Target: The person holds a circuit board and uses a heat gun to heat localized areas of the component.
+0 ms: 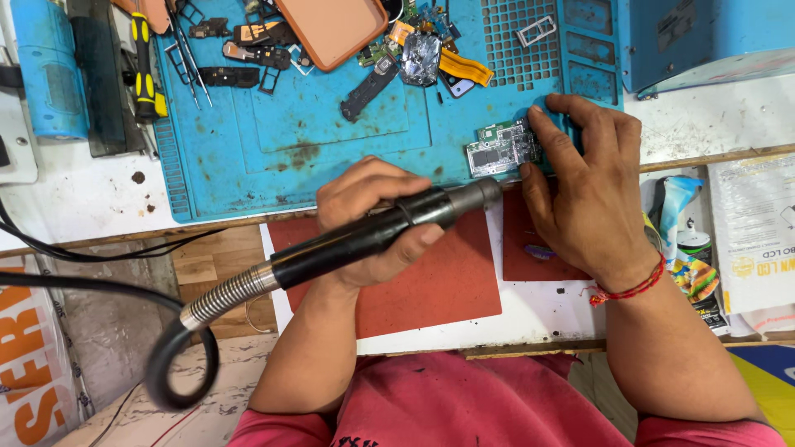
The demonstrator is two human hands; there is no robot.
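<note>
My left hand [364, 219] grips a black hot-air wand [389, 225] with a metal nozzle that points right toward a small circuit board [501, 149]. A coiled metal hose [228, 294] runs from the wand down to the left. The board lies on the blue work mat [331, 132] near its front edge. My right hand [584, 182] rests flat beside the board, fingertips pressing on its right end.
Several phone parts, a pink phone back cover [331, 29], flex cables and tweezers [186, 54] lie at the mat's far side. A yellow-handled screwdriver [145, 62] sits at the left. Red pads [439, 281] cover the near bench. A blue box [704, 37] stands far right.
</note>
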